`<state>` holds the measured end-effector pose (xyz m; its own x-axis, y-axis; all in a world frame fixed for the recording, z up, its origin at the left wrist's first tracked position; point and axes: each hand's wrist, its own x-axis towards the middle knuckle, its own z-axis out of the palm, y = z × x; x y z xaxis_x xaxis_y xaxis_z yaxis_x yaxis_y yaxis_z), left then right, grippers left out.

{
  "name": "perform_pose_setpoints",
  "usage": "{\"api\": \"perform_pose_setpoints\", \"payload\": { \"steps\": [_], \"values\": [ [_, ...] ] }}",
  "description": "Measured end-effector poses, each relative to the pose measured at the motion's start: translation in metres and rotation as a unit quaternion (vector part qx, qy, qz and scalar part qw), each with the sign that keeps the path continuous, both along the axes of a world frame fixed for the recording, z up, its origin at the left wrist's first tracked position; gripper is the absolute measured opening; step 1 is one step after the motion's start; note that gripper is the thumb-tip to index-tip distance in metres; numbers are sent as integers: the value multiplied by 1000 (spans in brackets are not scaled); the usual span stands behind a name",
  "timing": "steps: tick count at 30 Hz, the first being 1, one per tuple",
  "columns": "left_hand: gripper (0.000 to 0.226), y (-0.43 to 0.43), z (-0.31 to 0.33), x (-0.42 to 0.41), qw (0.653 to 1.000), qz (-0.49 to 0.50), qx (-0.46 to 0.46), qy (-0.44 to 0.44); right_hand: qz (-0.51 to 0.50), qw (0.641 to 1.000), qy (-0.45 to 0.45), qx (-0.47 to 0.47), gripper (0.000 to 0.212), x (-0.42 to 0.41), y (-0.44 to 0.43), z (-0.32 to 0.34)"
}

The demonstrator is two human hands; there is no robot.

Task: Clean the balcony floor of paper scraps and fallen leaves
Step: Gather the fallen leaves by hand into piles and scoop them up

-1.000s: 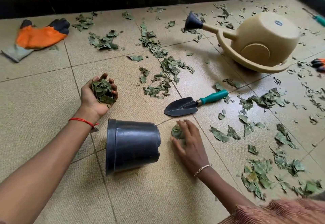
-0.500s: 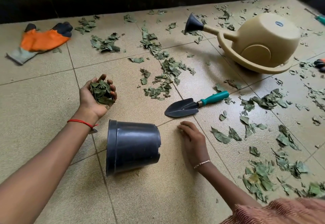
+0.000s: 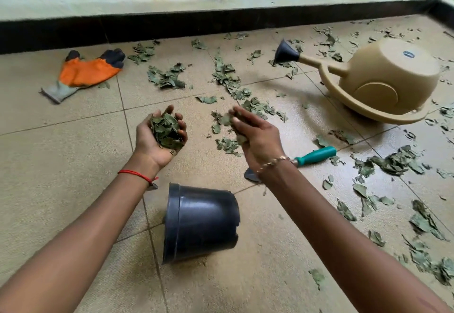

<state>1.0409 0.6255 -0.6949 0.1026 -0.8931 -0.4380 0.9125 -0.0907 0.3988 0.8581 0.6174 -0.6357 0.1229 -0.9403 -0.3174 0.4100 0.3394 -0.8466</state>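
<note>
The left hand (image 3: pixel 152 145) is cupping crumpled, dry green leaves (image 3: pixel 165 129), fingers curled round them. Beside it, the blurred right hand (image 3: pixel 255 138) is touching a leaf scrap (image 3: pixel 226 119), grip unclear.

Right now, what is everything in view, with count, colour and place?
floor: one, beige tiles, throughout
leaves: many, green, scattered over the floor
pot: one, black, on its side between the forearms
watering can: one, beige, on its side, far right
trowel: one, teal handle, blade behind the right wrist
glove: one, orange, black fingertips, far left
left hand: cupped, palm up, holds a heap of leaves
right hand: raised, holds a few leaf pieces, blurred
</note>
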Motion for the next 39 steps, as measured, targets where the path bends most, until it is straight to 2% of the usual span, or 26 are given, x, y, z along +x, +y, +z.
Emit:
{"api": "perform_pose_setpoints", "payload": {
  "steps": [2,3,5,7,10,13,16,17,18,19,22,24,26,28,31,34,37,39],
  "values": [
    [30,-2,4,-2,1000,-4,-1,6,64,979,140,-137,23,30,-4,12],
    [33,-3,7,-3,1000,-7,3,4,73,947,217,-225,23,44,-6,15],
    [37,-3,10,-5,999,-15,4,-28,76,857,320,-397,24,70,-9,15],
    [50,-2,10,-7,998,-13,-1,-60,94,777,376,-496,29,88,-11,3],
    [61,-2,4,-5,999,-4,-2,-40,184,706,430,-531,30,99,-8,-16],
    [47,-4,1,-1,999,6,-4,-43,234,676,466,-521,25,96,-3,-28],
    [59,-3,2,-3,998,20,-34,-38,246,636,513,-521,34,95,-3,-32],
    [64,-2,4,-5,998,21,-47,-35,254,635,520,-512,39,95,-2,-31],
    [66,-2,4,-6,998,24,-47,-35,262,651,508,-500,43,94,-2,-29],
    [65,-1,6,-7,998,25,-40,-34,268,684,476,-484,45,93,-2,-25],
    [58,-2,3,-5,998,1,16,-57,257,811,338,-402,46,85,-4,-10],
    [45,-1,3,-4,999,-4,28,-32,226,870,266,-347,46,77,-9,-5],
    [33,0,3,-3,1000,-5,26,-9,168,906,226,-316,41,63,-12,-6],
    [31,3,0,-1,1000,-4,25,-16,99,920,232,-299,33,40,-8,-17],
    [23,6,-4,2,1000,-14,23,-16,-6,885,361,-293,34,-9,16,-48],
    [25,9,-7,3,999,-17,20,-18,-46,832,471,-291,41,-53,59,-82],
    [20,11,-6,2,999,-30,12,-18,0,758,596,-266,34,-86,98,-112],
    [20,12,-5,2,999,-32,13,-19,38,682,687,-249,32,-95,116,-127]
  ]
}}
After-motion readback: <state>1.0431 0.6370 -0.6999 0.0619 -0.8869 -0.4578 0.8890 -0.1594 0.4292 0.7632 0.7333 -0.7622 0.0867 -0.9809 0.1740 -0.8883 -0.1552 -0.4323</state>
